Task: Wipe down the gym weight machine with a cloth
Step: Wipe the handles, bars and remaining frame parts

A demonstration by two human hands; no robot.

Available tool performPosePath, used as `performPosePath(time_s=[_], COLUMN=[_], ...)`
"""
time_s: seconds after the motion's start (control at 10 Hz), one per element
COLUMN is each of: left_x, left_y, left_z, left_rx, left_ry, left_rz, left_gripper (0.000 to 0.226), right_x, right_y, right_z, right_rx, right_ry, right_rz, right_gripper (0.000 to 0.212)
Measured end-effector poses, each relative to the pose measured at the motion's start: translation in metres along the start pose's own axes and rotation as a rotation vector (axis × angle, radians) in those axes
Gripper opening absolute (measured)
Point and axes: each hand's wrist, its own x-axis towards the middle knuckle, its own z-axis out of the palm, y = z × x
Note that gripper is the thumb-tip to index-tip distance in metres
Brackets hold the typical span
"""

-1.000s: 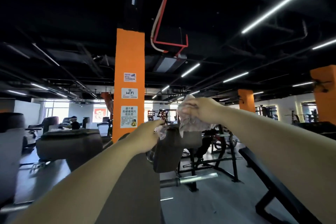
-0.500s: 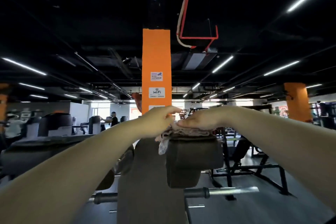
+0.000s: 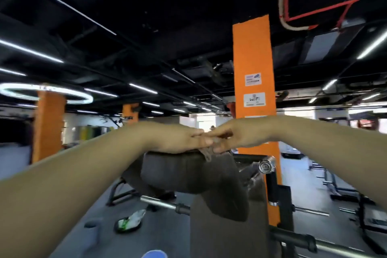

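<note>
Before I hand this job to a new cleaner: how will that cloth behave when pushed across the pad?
The cloth is probably floppy: its edge droops over the pad. It likely bunches when pushed, being crumpled under the left hand and right hand. It seems light.

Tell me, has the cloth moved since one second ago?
Yes. The cloth came down from the raised right hand onto the pad top.

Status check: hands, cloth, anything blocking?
Both hands, left and right, flat on crumpled pale cloth. Cloth atop dark padded machine cushion. Nothing blocking.
</note>
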Motion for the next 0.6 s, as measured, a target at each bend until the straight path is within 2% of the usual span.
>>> performPosePath(time_s=[0.1, 0.2, 0.3, 0.5, 0.6], left_x=[-0.006, -0.007, -0.008, 0.003, 0.018], left_y=[0.033, 0.046, 0.051, 0.068, 0.072], left_z=[-0.005, -0.006, -0.002, 0.0, 0.0], left_rx=[0.028, 0.072, 0.12, 0.195, 0.236], left_ry=[-0.024, -0.079, -0.104, -0.13, -0.177], left_rz=[-0.176, -0.273, -0.392, -0.548, -0.567], left_gripper=[0.056, 0.05, 0.047, 0.05, 0.045], right_x=[-0.011, -0.019, -0.022, -0.015, -0.009], right_y=[0.025, 0.048, 0.064, 0.084, 0.097], right_z=[0.005, 0.005, 0.006, 0.019, 0.029], right_rx=[0.008, -0.033, -0.035, -0.006, 0.025], right_ry=[0.035, 0.01, 0.048, 0.095, 0.109], right_rz=[-0.083, -0.078, -0.077, -0.155, -0.198], right_gripper=[0.054, 0.057, 0.049, 0.042, 0.043])
